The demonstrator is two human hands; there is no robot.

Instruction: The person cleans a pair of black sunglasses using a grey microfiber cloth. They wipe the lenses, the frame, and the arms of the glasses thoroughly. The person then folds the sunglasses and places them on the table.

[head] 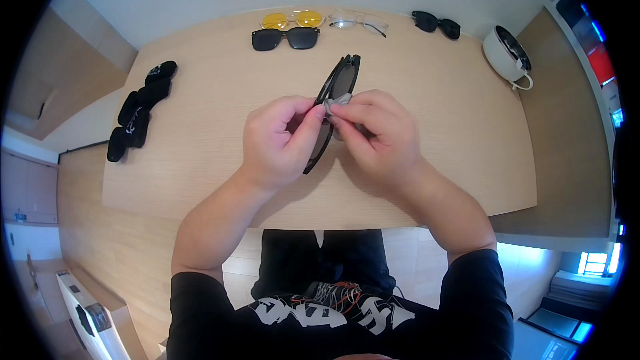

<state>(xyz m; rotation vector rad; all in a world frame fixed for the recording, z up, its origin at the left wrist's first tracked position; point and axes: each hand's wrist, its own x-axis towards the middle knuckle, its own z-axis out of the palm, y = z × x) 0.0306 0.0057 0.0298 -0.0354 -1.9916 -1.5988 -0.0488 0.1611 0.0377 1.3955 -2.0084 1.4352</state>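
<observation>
Black-framed sunglasses [346, 76] are held up over the table, turned nearly on edge with one lens up and the other down. My left hand [282, 140] grips their frame near the middle, thumb and fingers closed on it. A small grey cloth [340, 101] is pinched in the fingers of my right hand [382, 132]. It lies against the sunglasses near the bridge, close to my left thumb. The fingers of both hands hide part of the frame and the lower lens.
On the wooden table [210, 160], yellow-lensed glasses [292, 20], dark sunglasses [285, 39], clear glasses [357, 21] and more black sunglasses [436, 25] lie along the back. Several black pouch-like items [135, 120] sit at left. A white cup [505, 55] stands tilted in view at right, beside a wooden panel [567, 125].
</observation>
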